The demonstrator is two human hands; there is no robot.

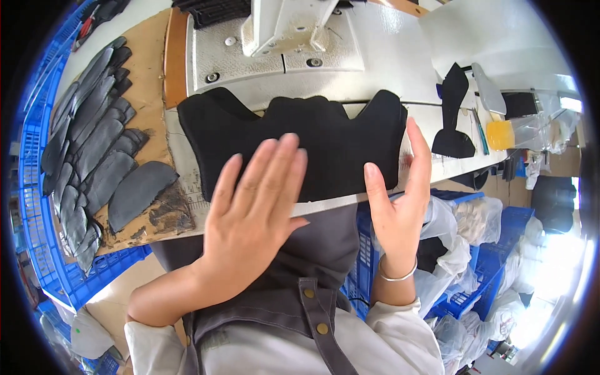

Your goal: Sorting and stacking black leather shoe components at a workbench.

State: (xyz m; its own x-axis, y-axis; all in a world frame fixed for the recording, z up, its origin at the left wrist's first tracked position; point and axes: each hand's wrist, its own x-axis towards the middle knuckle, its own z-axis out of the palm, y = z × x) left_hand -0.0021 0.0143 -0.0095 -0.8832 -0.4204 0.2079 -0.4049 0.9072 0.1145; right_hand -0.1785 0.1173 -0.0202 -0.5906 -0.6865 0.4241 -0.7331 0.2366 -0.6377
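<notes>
A wide black fabric piece [325,144] with a notched far edge lies flat on the white work surface in front of me. My left hand [250,203] is over its near left part, fingers stretched out and palm down; whether it presses on the cloth is hard to tell. At the piece's right edge is my right hand [400,215], thumb and forefinger apart, with nothing seen between them. A bracelet [398,275] circles the right wrist.
Left, stained cardboard [150,94] bears overlapping dark curved pieces [106,144]. A white machine base [269,69] stands beyond the fabric. Farther right lie a narrow black cut piece [453,112], a teal pen-like tool [480,132] and a yellow-ended container [500,135]. Blue crates [500,275] stand below.
</notes>
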